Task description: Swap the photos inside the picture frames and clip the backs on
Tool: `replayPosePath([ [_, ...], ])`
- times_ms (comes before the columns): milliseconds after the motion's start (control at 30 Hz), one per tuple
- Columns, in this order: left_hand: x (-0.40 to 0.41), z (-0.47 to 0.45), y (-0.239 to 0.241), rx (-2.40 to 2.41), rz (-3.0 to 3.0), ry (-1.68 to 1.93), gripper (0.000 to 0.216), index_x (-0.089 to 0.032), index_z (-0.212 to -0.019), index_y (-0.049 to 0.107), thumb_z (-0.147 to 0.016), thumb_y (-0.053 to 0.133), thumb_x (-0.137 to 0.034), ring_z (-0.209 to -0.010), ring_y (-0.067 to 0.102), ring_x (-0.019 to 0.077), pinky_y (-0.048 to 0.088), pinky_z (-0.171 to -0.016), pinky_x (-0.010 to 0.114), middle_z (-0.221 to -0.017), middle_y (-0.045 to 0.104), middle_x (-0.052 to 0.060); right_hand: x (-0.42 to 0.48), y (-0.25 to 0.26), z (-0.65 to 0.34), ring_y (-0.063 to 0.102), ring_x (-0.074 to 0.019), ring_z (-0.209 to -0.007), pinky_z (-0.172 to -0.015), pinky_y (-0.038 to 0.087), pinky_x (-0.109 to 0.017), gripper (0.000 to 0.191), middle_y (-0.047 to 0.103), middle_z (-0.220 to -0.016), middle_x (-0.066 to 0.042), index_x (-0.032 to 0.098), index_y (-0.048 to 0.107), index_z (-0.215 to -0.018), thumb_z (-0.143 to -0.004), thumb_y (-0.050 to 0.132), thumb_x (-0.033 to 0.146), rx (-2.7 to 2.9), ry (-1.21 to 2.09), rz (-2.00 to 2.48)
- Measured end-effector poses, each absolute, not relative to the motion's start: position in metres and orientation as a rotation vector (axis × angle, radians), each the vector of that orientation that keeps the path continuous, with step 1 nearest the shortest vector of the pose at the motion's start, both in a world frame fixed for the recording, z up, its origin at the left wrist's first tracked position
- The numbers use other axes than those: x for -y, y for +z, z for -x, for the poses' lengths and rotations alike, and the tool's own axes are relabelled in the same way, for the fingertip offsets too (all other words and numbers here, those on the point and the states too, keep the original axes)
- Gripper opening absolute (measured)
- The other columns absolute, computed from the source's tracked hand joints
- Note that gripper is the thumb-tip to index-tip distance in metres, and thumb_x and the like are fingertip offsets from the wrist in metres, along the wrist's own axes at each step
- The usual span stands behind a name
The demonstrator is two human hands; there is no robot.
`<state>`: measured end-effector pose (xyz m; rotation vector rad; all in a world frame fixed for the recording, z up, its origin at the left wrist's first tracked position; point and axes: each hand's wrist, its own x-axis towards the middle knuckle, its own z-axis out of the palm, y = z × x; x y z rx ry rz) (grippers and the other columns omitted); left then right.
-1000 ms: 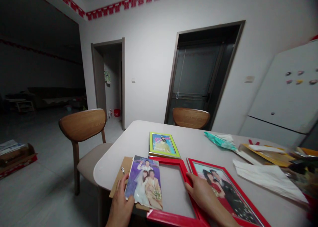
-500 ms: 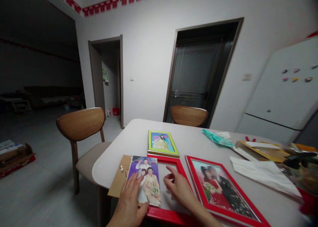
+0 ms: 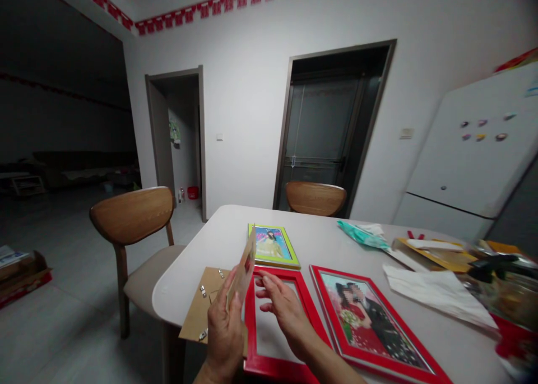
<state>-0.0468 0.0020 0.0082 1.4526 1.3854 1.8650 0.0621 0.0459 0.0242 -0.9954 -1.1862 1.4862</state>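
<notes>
My left hand (image 3: 225, 328) grips a printed photo (image 3: 244, 269) and holds it tilted up on edge above the table, so only its thin side and back show. My right hand (image 3: 282, 306) hovers beside the photo with fingers spread, over an empty red picture frame (image 3: 252, 317) lying flat. A brown cardboard backing board (image 3: 202, 308) with metal clips lies to the left of the frame, partly under my left hand. Right of the empty frame lies a second red frame (image 3: 370, 322) with a picture inside. A green frame (image 3: 275, 245) with a picture lies further back.
The white table (image 3: 202, 249) has a rounded left corner. On its right side lie white paper (image 3: 432, 294), a teal bag (image 3: 361, 235), envelopes and clutter (image 3: 500, 272). Two wooden chairs (image 3: 134, 216) (image 3: 315, 198) stand at the left and far sides. A white fridge (image 3: 471, 165) stands right.
The photo lay flat over the empty frame's left side; my left hand has lifted it up on edge. My right hand moved from the frame's right edge toward the photo.
</notes>
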Motion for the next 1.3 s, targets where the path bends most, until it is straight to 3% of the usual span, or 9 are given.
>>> replayPosePath([
  [133, -0.002, 0.026, 0.009, -1.172, -1.003, 1.869, 0.042, -0.012, -0.115, 0.043, -0.078, 0.043, -0.033, -0.107, 0.047, 0.0232, 0.04, -0.09, 0.034, -0.111, 0.056, 0.01, -0.051, -0.003, -0.074, 0.058, -0.0156, -0.072, -0.056, 0.044, -0.025, 0.037, 0.062, -0.089, -0.007, 0.016, 0.053, -0.096, -0.067, 0.05, 0.04, 0.977, 1.598, 1.083],
  [267, -0.006, 0.021, -0.005, -1.095, -0.969, 1.787, 0.05, -0.012, -0.119, 0.037, -0.073, 0.048, -0.031, -0.108, 0.046, 0.0223, 0.04, -0.089, 0.032, -0.118, 0.05, 0.011, -0.056, -0.001, -0.097, 0.06, -0.0186, -0.069, -0.056, 0.046, -0.027, 0.032, 0.065, -0.082, -0.007, 0.016, 0.054, -0.094, -0.067, 0.044, 0.031, 1.0, 1.498, 0.983],
  [367, -0.009, 0.034, -0.013, -1.101, -1.085, 1.703, 0.054, -0.012, -0.121, 0.032, -0.071, 0.047, -0.026, -0.11, 0.044, 0.0201, 0.038, -0.091, 0.03, -0.122, 0.045, 0.012, -0.063, 0.007, -0.123, 0.061, -0.0205, -0.066, -0.056, 0.046, -0.029, 0.035, 0.067, -0.074, -0.007, 0.016, 0.055, -0.096, -0.067, 0.039, 0.026, 1.182, 1.385, 1.145],
  [533, 0.0, 0.05, -0.019, -1.482, -1.551, 1.261, 0.048, -0.013, -0.111, 0.048, -0.064, 0.049, -0.019, -0.108, 0.044, 0.0225, 0.032, -0.095, 0.036, -0.116, 0.052, 0.011, -0.073, 0.0, -0.147, 0.062, -0.02, -0.063, -0.055, 0.045, -0.028, 0.041, 0.067, -0.071, -0.007, 0.017, 0.055, -0.099, -0.065, 0.034, 0.022, 1.46, 1.191, 1.392],
  [700, 0.011, 0.045, -0.016, -1.575, -1.878, 0.878, 0.057, -0.01, -0.115, 0.047, -0.059, 0.053, -0.02, -0.115, 0.037, 0.0263, 0.024, -0.099, 0.04, -0.124, 0.043, 0.013, -0.08, -0.009, -0.138, 0.062, -0.0181, -0.06, -0.052, 0.045, -0.026, 0.049, 0.067, -0.073, -0.006, 0.015, 0.049, -0.109, -0.063, 0.032, 0.018, 1.426, 1.331, 1.292],
  [867, 0.011, 0.042, -0.006, -1.58, -1.961, 0.739, 0.061, -0.015, -0.116, 0.045, -0.057, 0.056, -0.022, -0.119, 0.031, 0.0257, 0.02, -0.1, 0.042, -0.128, 0.038, 0.012, -0.083, -0.01, -0.129, 0.062, -0.0176, -0.063, -0.053, 0.045, -0.026, 0.053, 0.067, -0.077, -0.007, 0.013, 0.041, -0.116, -0.064, 0.033, 0.017, 1.353, 1.386, 1.227],
  [1067, 0.008, 0.032, -0.001, -1.616, -2.113, 0.573, 0.053, -0.012, -0.114, 0.048, -0.063, 0.054, -0.027, -0.119, 0.03, 0.0279, 0.017, -0.1, 0.045, -0.126, 0.04, 0.015, -0.086, -0.015, -0.136, 0.059, -0.0187, -0.08, -0.065, 0.044, -0.026, 0.043, 0.065, -0.088, -0.01, 0.01, 0.052, -0.104, -0.068, 0.03, 0.017, 1.72, 0.926, 1.42],
  [1167, 0.005, 0.028, -0.007, -1.613, -2.167, 0.504, 0.057, -0.013, -0.117, 0.044, -0.067, 0.052, -0.037, -0.121, 0.026, 0.0272, 0.014, -0.1, 0.045, -0.128, 0.037, 0.013, -0.082, -0.017, -0.14, 0.057, -0.019, -0.082, -0.07, 0.041, -0.027, 0.037, 0.064, -0.089, -0.01, 0.013, 0.056, -0.098, -0.072, 0.031, 0.021, 1.953, 0.597, 1.501],
  [1300, 0.0, 0.023, -0.017, -1.646, -2.214, 0.482, 0.065, -0.015, -0.12, 0.04, -0.068, 0.047, -0.053, -0.122, 0.022, 0.0266, 0.01, -0.101, 0.044, -0.13, 0.034, 0.012, -0.075, -0.023, -0.14, 0.052, -0.0226, -0.09, -0.079, 0.036, -0.032, 0.037, 0.059, -0.098, -0.011, 0.013, 0.053, -0.104, -0.071, 0.037, 0.021, 2.08, 0.171, 1.587],
])
